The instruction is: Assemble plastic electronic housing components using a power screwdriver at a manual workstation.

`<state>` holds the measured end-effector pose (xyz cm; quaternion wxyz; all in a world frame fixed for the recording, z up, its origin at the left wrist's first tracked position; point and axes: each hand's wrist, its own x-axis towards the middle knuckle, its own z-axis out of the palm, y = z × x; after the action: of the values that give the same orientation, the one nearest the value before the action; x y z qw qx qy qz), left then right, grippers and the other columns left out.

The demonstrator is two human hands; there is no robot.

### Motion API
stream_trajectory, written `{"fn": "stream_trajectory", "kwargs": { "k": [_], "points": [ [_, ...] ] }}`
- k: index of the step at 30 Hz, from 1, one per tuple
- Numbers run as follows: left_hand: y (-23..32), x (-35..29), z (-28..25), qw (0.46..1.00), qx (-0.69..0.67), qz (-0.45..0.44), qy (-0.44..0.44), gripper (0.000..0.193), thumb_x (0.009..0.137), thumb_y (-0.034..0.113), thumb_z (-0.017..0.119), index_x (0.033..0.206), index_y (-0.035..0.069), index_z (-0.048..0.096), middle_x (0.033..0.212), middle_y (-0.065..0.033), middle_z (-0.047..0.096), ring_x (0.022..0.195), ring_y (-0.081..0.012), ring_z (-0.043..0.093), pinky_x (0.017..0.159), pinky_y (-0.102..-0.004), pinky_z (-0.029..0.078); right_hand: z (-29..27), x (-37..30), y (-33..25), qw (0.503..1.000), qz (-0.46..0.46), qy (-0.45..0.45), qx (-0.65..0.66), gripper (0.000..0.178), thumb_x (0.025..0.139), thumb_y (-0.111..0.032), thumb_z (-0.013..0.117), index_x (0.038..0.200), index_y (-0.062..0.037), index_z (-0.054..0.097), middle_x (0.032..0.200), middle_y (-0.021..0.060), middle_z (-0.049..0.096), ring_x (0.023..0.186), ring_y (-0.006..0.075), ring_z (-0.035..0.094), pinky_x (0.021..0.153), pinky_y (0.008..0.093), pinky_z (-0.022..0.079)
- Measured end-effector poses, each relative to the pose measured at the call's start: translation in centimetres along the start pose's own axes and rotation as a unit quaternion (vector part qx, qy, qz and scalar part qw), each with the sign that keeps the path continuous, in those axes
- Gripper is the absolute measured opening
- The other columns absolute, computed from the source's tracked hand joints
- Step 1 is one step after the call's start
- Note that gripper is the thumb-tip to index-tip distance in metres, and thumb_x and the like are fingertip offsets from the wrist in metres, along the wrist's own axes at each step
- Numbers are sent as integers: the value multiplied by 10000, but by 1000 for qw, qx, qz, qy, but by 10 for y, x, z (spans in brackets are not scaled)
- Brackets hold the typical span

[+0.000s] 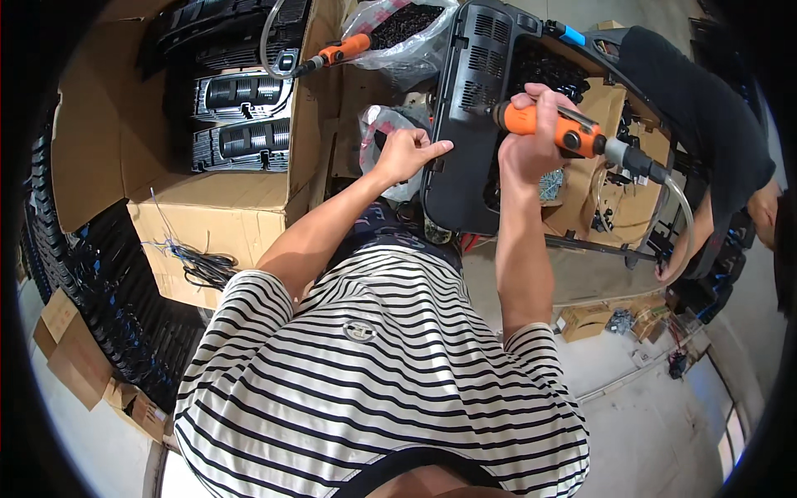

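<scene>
My right hand (533, 141) is wrapped round an orange air screwdriver (558, 131), which lies sideways with its nose toward the left, over a black plastic panel (467, 170). A clear hose (686, 212) runs from the tool's metal tail. The panel has rows of vent slots at its far part and lies in front of me. At its left edge, my left hand (407, 158) holds on, thumb stretched over the rim and the other fingers bent beside it, partly hidden. Whether the tool's tip touches the panel, I cannot tell.
Left stands an open carton (207, 195) with black slotted panels (242, 144). Another orange air screwdriver (344, 50) hangs by a plastic bag (398, 54) of black parts. Screws (550, 184) lie right of the panel. A person in black (693, 100) bends over the right side.
</scene>
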<state>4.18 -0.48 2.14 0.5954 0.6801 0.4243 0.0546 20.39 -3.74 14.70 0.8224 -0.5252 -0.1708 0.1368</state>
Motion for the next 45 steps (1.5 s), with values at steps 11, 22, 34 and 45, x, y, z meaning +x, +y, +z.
{"fn": "stream_trajectory", "kwargs": {
  "k": [11,22,34,45],
  "points": [
    [-7,1,2,1000,-27,11,11,572,761,483,766,563,-12,559,495,-83,521,462,-135,468,498,-336,426,21,-13,20,993,-29,-100,-48,143,837,-38,647,929,18,551,840,148,657,660,159,614,674,307,525],
    [-20,-15,-3,970,-211,-122,11,388,897,344,646,709,8,600,602,3,499,564,-85,452,530,-289,388,19,-25,48,978,-12,-176,-107,139,849,-46,644,930,0,541,852,137,644,680,153,603,692,309,519],
    [-50,-72,-40,810,-546,-211,-31,279,1004,158,441,1159,-47,551,865,-84,627,740,-149,576,683,-275,486,30,-22,50,976,9,-195,-94,88,826,-13,640,870,34,580,800,134,645,625,149,595,640,299,522],
    [31,-88,-45,780,-597,-144,-121,279,997,245,507,1089,-3,595,852,-72,645,691,-141,583,655,-259,484,-3,-51,-44,992,-1,-121,-28,96,887,-74,560,934,10,559,883,152,630,709,194,579,709,344,494]
  ]
}}
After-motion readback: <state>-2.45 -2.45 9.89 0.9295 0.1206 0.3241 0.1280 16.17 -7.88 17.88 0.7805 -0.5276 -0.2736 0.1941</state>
